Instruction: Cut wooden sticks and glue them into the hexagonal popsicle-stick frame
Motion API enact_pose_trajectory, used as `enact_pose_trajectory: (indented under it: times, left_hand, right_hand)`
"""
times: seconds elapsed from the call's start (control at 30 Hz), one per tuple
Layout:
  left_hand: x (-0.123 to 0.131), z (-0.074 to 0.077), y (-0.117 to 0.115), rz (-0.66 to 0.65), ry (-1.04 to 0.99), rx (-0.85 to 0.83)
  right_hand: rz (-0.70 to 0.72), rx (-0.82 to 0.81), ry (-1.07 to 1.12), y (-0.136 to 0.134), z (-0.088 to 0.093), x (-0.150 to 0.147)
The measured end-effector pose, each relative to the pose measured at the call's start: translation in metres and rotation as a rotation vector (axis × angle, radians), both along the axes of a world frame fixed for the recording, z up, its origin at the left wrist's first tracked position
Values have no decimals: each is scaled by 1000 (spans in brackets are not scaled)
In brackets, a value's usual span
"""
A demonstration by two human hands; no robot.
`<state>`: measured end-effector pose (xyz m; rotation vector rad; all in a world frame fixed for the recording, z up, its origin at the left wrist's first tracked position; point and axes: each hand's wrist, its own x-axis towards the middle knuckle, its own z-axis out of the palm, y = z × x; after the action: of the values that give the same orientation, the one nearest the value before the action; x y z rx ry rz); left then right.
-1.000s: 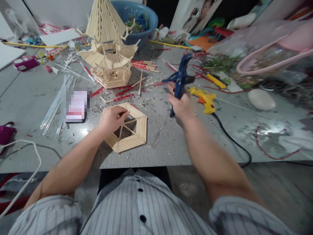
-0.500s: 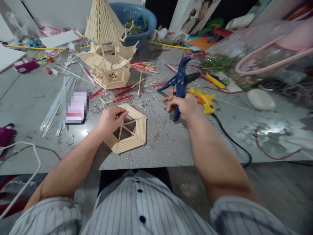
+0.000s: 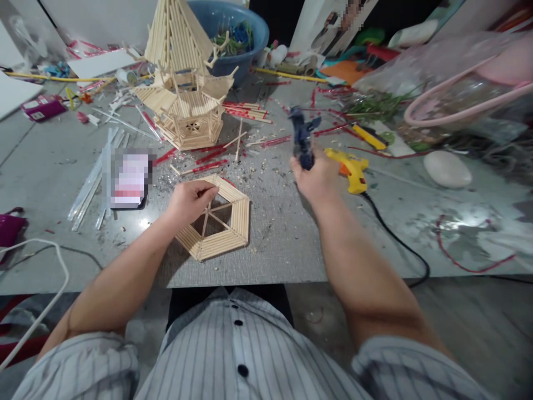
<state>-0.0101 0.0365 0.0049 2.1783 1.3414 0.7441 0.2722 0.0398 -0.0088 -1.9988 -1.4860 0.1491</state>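
Note:
My left hand (image 3: 189,203) rests on a flat hexagonal frame of wooden sticks (image 3: 231,219) lying on the grey table (image 3: 275,244), its fingers curled and pinching a thin stick at the frame's centre. My right hand (image 3: 314,180) is closed around the handles of dark blue cutting pliers (image 3: 302,136), held upright above the table to the right of the frame, jaws pointing away from me. A tall pagoda model of wooden sticks (image 3: 183,83) stands behind the frame.
A yellow glue gun (image 3: 350,166) with a black cord lies just right of my right hand. Loose sticks, red strips and chips litter the table. A blue bowl (image 3: 233,33) sits at the back, a phone (image 3: 131,180) at the left, a white stone (image 3: 447,169) at the right.
My right hand has turned the blue pliers from a tilted, spread position to upright with the handles squeezed together. My left hand has stayed on the hexagonal frame.

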Motion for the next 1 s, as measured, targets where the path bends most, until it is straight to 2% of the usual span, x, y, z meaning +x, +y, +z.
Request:
enact_pose_trajectory:
  times: [0.07,0.13,0.37,0.63,0.83,1.0]
  left_hand:
    - [1,2,-2,-14,-15,-41]
    - [2,3,-3,-32,-25,-75]
    - [3,5,-5,-179,119,-185]
    - [4,6,-5,-225,158,-123]
    - [5,3,-5,-167,149,-206]
    - [6,5,-6,-155,120,-276]
  right_hand:
    - [-40,-74,-96,5,-6,3]
    - [-62,-143,-101,9,-11,3]
    - [-25,-259,-123,9,-16,-8]
    - [18,-212,-190,9,-19,-8]
    - [100,-180,-186,10,-21,-9]
    - [133,-96,-253,2,-12,-17]
